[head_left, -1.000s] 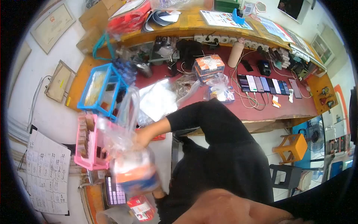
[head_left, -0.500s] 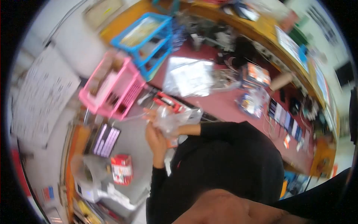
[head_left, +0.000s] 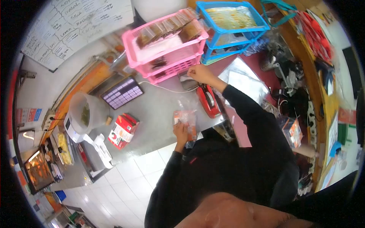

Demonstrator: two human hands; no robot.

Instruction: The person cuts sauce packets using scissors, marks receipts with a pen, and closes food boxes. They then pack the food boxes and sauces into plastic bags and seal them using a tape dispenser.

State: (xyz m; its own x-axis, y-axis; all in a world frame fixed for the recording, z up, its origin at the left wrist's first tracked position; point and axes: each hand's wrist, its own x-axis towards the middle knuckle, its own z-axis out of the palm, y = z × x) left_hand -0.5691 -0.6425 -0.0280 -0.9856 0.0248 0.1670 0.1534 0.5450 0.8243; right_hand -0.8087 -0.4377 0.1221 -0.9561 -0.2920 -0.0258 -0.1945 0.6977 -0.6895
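Note:
My left hand (head_left: 180, 132) is at the table's front edge, its fingers closed on the side of a clear plastic bag (head_left: 183, 104) with orange-printed packets (head_left: 192, 132) in it. The bag's upper part stands loose and see-through. Farther off, my right hand (head_left: 199, 73) is closed in a pinch beside a small white piece (head_left: 185, 78) over a dark flat object (head_left: 187, 84). What the fingertips hold is too small to make out. A red stapler-like tool (head_left: 208, 100) lies just below my right wrist.
A pink tiered rack (head_left: 167, 49) and a blue one (head_left: 232, 32) stand at the back. Left are a tablet (head_left: 122, 92), a red box (head_left: 124, 131) and a clear tub (head_left: 86, 113) on a white scale. Silvery plastic sheets (head_left: 245, 81) lie right of the stapler-like tool.
My hands, together at the plastic bag before, are now apart. The right has gone away to the rack's foot; the left stays with the bag near the table edge. The view has turned.

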